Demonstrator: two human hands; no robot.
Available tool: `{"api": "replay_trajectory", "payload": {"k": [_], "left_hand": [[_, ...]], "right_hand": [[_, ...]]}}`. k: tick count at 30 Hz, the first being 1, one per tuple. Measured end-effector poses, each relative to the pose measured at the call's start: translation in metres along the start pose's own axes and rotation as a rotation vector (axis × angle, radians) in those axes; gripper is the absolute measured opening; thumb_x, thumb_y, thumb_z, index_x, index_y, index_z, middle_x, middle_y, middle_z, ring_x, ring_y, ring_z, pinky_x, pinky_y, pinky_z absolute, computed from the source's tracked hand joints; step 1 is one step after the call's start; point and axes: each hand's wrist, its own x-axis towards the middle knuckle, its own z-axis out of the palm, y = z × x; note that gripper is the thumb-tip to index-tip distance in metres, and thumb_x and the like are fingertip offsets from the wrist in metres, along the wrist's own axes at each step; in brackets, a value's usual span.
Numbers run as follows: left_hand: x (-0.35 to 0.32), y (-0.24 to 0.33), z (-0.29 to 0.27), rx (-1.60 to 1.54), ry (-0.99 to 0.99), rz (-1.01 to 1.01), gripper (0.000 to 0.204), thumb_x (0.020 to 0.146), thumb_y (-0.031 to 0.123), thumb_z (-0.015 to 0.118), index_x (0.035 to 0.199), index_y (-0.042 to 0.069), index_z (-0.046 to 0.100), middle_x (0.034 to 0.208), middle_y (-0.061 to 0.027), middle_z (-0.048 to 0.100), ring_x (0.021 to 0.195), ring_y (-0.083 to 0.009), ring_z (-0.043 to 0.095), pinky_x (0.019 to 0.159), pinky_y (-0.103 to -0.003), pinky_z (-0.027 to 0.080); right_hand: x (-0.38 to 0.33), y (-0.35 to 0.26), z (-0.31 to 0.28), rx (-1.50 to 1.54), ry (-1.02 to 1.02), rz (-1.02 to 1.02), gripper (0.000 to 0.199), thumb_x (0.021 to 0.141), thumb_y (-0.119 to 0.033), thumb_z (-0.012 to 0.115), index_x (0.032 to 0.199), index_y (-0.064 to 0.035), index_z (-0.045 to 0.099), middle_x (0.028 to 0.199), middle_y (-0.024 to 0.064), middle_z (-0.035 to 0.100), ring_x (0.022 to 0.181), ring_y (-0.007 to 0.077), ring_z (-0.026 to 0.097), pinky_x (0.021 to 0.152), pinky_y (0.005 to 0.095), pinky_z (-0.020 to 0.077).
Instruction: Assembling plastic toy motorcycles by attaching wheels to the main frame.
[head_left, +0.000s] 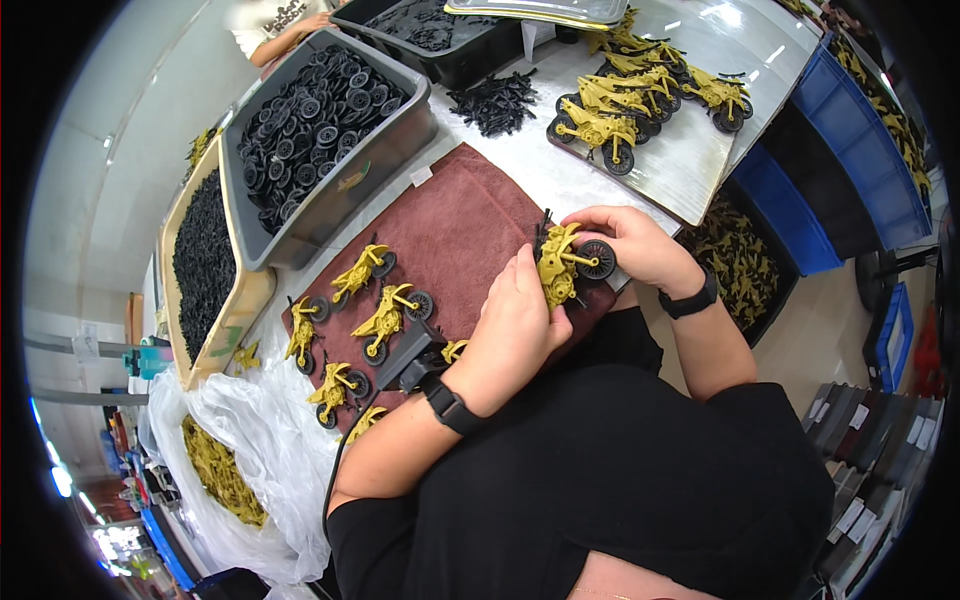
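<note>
The left hand (pixel 515 330), nearest the camera, and the right hand (pixel 630 245) together hold a yellow toy motorcycle (pixel 562 265) over the near edge of the brown towel (pixel 460 230). The left fingers curl around its body from below; the right fingers pinch at its black wheel (pixel 597 259). The toy's long axis runs roughly left to right between the hands. More yellow motorcycles (pixel 380 322) lie on the towel's left part. Beyond the towel, a grey bin of black wheels (pixel 315 125); to its right, finished motorcycles (pixel 640 95) on a shiny tray (pixel 690 170). A white label tag (pixel 421 175) sits at the towel's far edge.
</note>
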Motion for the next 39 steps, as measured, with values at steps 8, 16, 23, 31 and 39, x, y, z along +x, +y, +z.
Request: {"api": "replay_trajectory", "payload": {"k": [8, 16, 23, 31, 39], "left_hand": [[0.007, 0.01, 0.008, 0.234, -0.137, -0.104, 0.082, 0.063, 0.007, 0.076, 0.129, -0.01, 0.031, 0.102, -0.0233, 0.054, 0.097, -0.0385, 0.053, 0.082, -0.044, 0.046], [0.004, 0.01, 0.01, 0.192, -0.113, 0.021, 0.073, 0.066, 0.005, 0.072, 0.125, -0.012, 0.032, 0.101, -0.0214, 0.051, 0.093, -0.0359, 0.051, 0.077, -0.044, 0.044], [0.012, 0.018, 0.004, 0.192, -0.082, 0.02, 0.082, 0.059, 0.002, 0.076, 0.127, -0.009, 0.032, 0.104, -0.0229, 0.052, 0.097, -0.0379, 0.05, 0.085, -0.044, 0.042], [0.042, 0.021, -0.001, 0.336, -0.103, 0.105, 0.089, 0.062, 0.005, 0.075, 0.136, -0.006, 0.026, 0.108, -0.0214, 0.051, 0.099, -0.0361, 0.05, 0.085, -0.045, 0.041], [0.069, 0.056, -0.031, 0.363, 0.077, 0.27, 0.113, 0.056, 0.015, 0.085, 0.144, -0.001, 0.016, 0.13, -0.0243, 0.04, 0.123, -0.0377, 0.039, 0.101, -0.047, 0.031]], "right_hand": [[-0.008, -0.016, -0.007, -0.26, -0.23, 0.08, 0.064, 0.083, -0.036, 0.071, 0.125, 0.0045, 0.045, 0.103, 0.012, 0.06, 0.093, 0.0154, 0.057, 0.082, 0.0273, 0.0472], [-0.012, -0.038, 0.002, -0.459, -0.233, 0.04, 0.089, 0.065, -0.042, 0.083, 0.126, 0.0038, 0.037, 0.099, 0.0226, 0.061, 0.092, 0.0275, 0.061, 0.077, 0.0313, 0.0491], [-0.011, -0.039, -0.005, -0.185, -0.256, 0.027, 0.071, 0.069, -0.028, 0.082, 0.123, -0.0035, 0.042, 0.099, 0.0127, 0.061, 0.091, 0.0182, 0.06, 0.077, 0.028, 0.0491], [-0.006, -0.02, -0.015, 0.09, -0.112, -0.007, 0.039, 0.08, -0.014, 0.072, 0.112, -0.0051, 0.051, 0.096, 0.0045, 0.059, 0.089, 0.0098, 0.055, 0.076, 0.0245, 0.0478], [-0.021, -0.034, -0.06, 0.405, 0.131, -0.007, 0.033, 0.083, -0.011, 0.066, 0.113, -0.0065, 0.053, 0.093, 0.0048, 0.063, 0.086, 0.0098, 0.06, 0.078, 0.0242, 0.0489]]}}
